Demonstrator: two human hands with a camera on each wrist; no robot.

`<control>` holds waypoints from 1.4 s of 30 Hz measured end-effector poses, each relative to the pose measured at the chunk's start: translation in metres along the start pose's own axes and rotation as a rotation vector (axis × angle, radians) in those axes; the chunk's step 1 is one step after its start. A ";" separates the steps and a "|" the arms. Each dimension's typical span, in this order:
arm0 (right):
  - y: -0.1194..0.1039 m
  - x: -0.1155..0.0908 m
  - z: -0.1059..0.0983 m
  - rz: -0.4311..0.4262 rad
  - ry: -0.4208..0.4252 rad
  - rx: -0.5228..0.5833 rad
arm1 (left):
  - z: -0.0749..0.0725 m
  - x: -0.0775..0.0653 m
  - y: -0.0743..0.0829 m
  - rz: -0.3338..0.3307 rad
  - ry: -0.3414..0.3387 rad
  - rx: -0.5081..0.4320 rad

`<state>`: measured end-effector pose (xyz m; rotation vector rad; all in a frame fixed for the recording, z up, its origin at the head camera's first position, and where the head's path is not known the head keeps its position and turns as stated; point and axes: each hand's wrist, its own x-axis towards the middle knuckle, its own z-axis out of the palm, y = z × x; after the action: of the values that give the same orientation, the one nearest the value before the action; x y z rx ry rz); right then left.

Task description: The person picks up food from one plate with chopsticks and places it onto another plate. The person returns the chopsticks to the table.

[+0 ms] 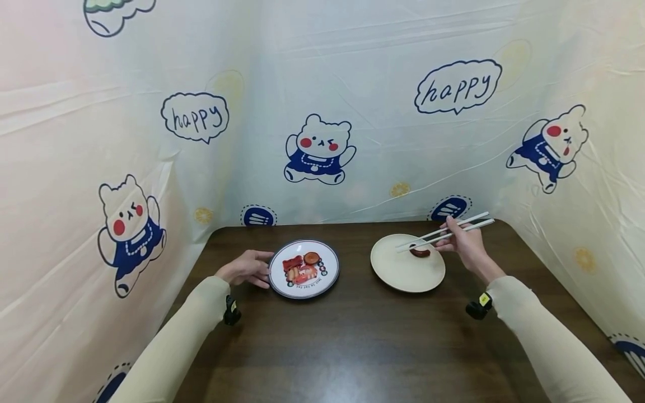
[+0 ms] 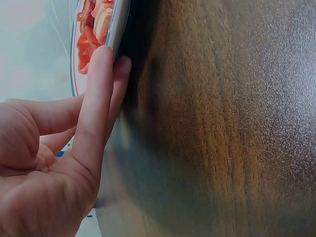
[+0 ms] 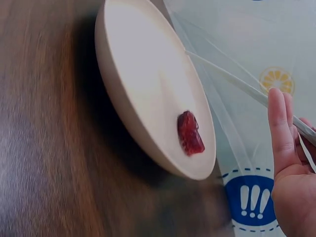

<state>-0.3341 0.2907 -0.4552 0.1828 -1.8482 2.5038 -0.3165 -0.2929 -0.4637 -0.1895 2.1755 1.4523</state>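
My left hand [image 1: 248, 268] is at the left rim of a white plate [image 1: 304, 291] with a dark blue edge, thumb and fingers holding that rim. On this plate lie several food-like pieces [image 1: 303, 271], red, pink and brown. My right hand [image 1: 466, 243] grips a pair of pale chopsticks [image 1: 476, 224], held slightly apart. Their tips reach over a cream plate [image 1: 403, 274]. Near the plate's far right side lies a glossy dark red piece [image 3: 190, 133], its kind unclear. In the right wrist view the chopsticks [image 3: 237, 81] are apart from that piece.
Both plates rest on a dark wooden table [image 1: 342, 347], a gap between them. A pale cloth [image 1: 322, 73] with cartoon bears hangs around the back and sides, close behind the table's far edge.
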 end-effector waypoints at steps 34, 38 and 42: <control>0.001 -0.019 -0.039 -0.076 0.076 0.091 | 0.001 0.000 0.000 0.012 -0.002 -0.003; 0.003 -0.019 -0.040 -0.058 0.074 0.085 | 0.001 -0.001 0.000 0.007 -0.001 0.000; 0.006 -0.017 -0.039 -0.031 0.086 0.070 | 0.001 -0.001 -0.001 0.005 0.012 0.002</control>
<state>-0.3205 0.3269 -0.4743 0.1030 -1.7145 2.5154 -0.3151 -0.2920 -0.4646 -0.1924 2.1882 1.4555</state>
